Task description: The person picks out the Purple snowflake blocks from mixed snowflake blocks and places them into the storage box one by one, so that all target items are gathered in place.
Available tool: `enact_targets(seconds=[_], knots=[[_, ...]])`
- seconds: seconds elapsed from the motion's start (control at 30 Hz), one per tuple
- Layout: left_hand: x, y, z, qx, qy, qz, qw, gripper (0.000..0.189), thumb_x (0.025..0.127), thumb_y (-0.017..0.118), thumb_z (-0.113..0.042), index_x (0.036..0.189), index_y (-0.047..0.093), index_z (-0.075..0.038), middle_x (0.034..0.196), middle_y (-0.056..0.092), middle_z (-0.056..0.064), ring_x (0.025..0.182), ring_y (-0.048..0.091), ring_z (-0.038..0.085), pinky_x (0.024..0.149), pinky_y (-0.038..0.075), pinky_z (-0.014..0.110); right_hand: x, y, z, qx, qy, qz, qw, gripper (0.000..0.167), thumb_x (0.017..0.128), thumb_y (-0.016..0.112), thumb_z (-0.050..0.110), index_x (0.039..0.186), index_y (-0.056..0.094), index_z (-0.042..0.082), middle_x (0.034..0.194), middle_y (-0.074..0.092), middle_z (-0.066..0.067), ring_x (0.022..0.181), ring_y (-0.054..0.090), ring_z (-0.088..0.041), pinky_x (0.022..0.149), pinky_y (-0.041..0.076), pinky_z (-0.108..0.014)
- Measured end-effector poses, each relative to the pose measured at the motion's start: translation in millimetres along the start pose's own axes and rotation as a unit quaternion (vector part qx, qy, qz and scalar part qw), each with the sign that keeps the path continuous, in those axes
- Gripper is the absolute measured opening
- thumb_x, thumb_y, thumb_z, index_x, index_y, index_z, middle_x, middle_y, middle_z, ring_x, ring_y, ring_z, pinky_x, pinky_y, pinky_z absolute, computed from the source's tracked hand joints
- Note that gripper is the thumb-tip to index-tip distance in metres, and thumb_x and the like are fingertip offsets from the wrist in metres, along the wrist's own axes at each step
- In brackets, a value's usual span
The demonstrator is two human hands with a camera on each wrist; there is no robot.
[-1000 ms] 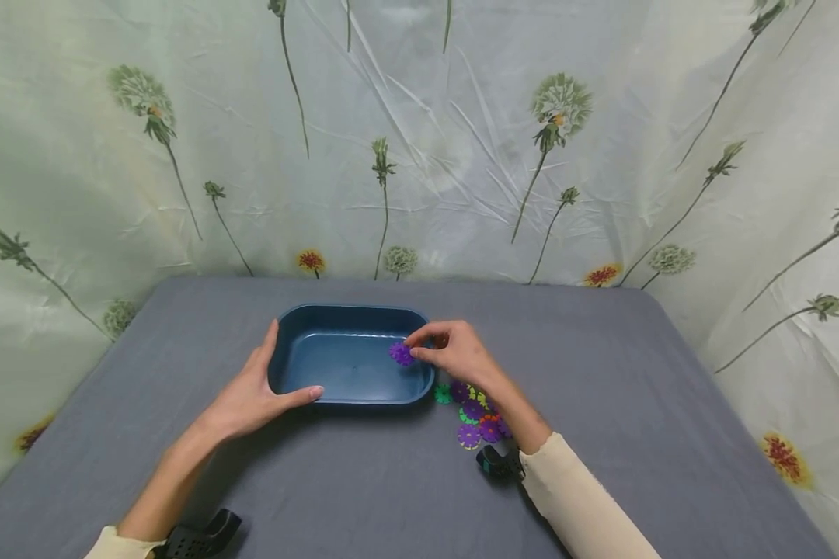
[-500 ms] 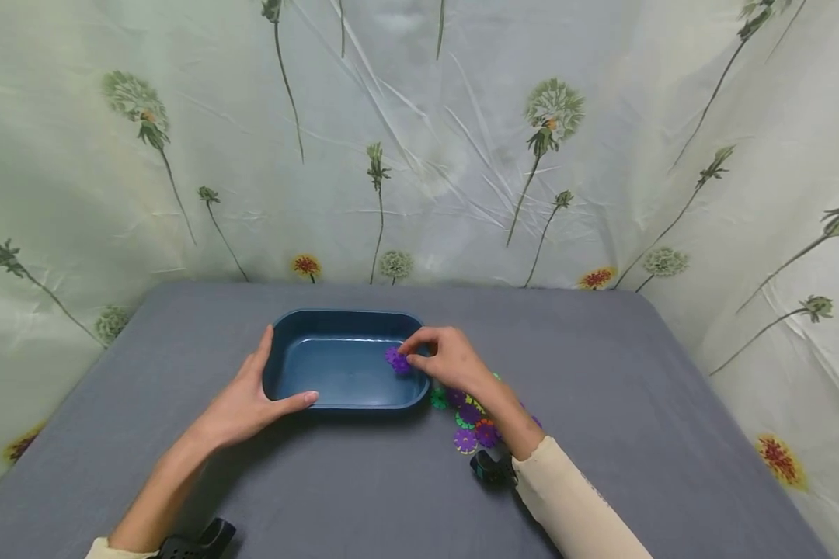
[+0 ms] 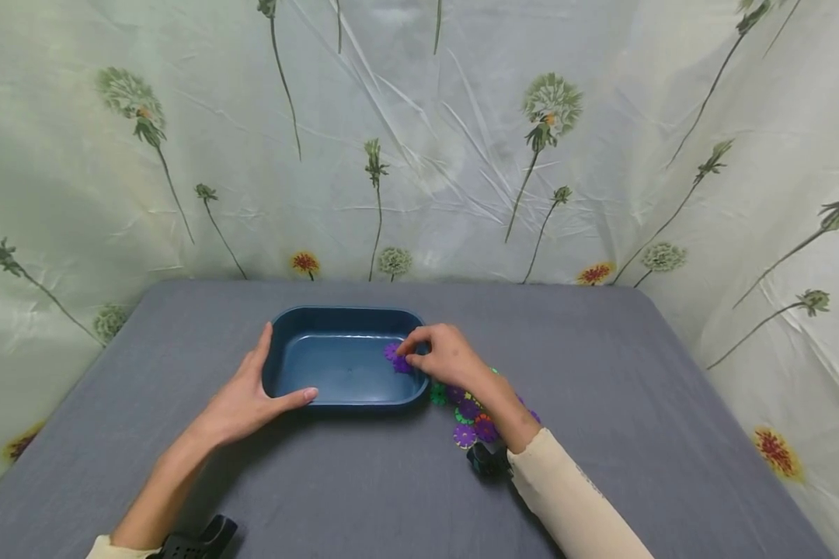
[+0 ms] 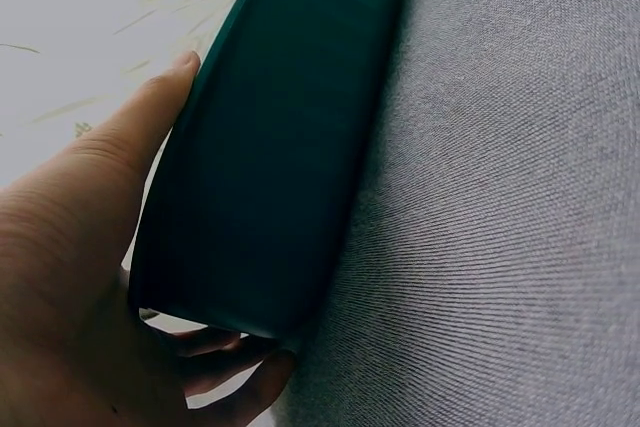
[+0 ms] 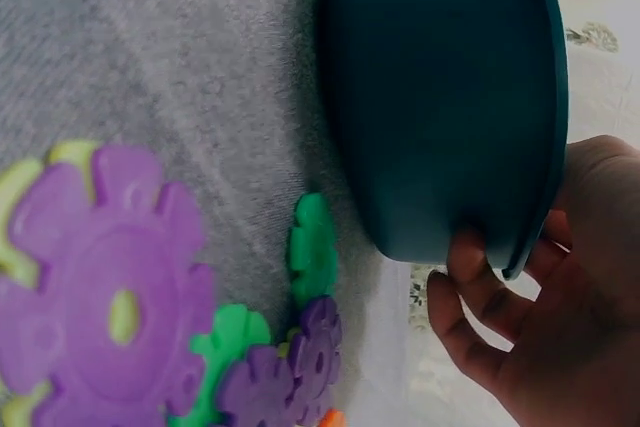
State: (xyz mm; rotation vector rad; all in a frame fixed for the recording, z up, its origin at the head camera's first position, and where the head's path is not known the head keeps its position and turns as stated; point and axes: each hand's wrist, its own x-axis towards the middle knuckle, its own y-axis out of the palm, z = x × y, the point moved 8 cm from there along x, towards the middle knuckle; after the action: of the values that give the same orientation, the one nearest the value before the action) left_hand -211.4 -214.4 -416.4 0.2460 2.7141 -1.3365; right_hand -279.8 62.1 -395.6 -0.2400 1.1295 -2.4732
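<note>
A dark blue rectangular basin with rounded corners stands on the grey cloth. My left hand grips its left end, thumb on the near rim and fingers around the side. In the left wrist view the fingers reach round the basin's end wall. Over the right end, my right hand pinches purple flower-shaped plastic pieces inside the basin, low near its floor; the exact contact is partly hidden. Seen from the right wrist, some of its fingers lie against the basin's outer wall.
Several flower-shaped pieces, purple, green, yellow and orange, lie piled on the grey cloth-covered table right of the basin, partly under the right forearm. A curtain with dandelion prints hangs behind the table.
The purple pieces sit slightly lower in the basin and look more spread apart than before. My right hand has shifted slightly with them. The left hand keeps its grip on the basin.
</note>
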Motion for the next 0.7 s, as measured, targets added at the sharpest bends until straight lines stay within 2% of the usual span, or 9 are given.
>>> enact_targets(seconds=[0.27, 0.53, 0.7], knots=[[-0.6, -0.8, -1.2, -0.002, 0.001, 0.0, 1.0, 0.134, 0.085, 0.074, -0.068, 0.165, -0.022, -0.021, 0.169, 0.01, 0.038, 0.149, 0.03, 0.06, 0.108, 0.038, 0.077, -0.2, 1.2, 2.2, -0.04, 0.021, 0.015, 0.9989, 0.016, 0.098, 0.071, 0.014, 0.109, 0.081, 0.021, 0.111, 0.077, 0.0, 0.103, 0.065, -0.019, 0.087, 0.051, -0.036], [-0.1, -1.9, -2.0, -0.005, 0.003, -0.005, 1.0, 0.134, 0.084, 0.075, -0.067, 0.165, -0.022, -0.022, 0.169, 0.009, 0.037, 0.15, 0.029, 0.06, 0.108, 0.038, 0.077, -0.4, 0.0, 3.5, -0.058, 0.026, 0.017, 0.9978, 0.016, 0.098, 0.072, 0.014, 0.107, 0.082, 0.021, 0.116, 0.078, -0.001, 0.107, 0.066, -0.019, 0.085, 0.051, -0.035], [-1.8, 0.5, -0.9, -0.007, 0.001, 0.001, 1.0, 0.134, 0.085, 0.076, -0.065, 0.165, -0.021, -0.019, 0.169, 0.008, 0.038, 0.15, 0.026, 0.062, 0.109, 0.037, 0.078, -3.1, 1.5, 3.8, -0.036, 0.0, 0.015, 0.9992, 0.015, 0.098, 0.072, 0.015, 0.11, 0.081, 0.018, 0.117, 0.078, -0.002, 0.118, 0.068, -0.023, 0.101, 0.054, -0.044]])
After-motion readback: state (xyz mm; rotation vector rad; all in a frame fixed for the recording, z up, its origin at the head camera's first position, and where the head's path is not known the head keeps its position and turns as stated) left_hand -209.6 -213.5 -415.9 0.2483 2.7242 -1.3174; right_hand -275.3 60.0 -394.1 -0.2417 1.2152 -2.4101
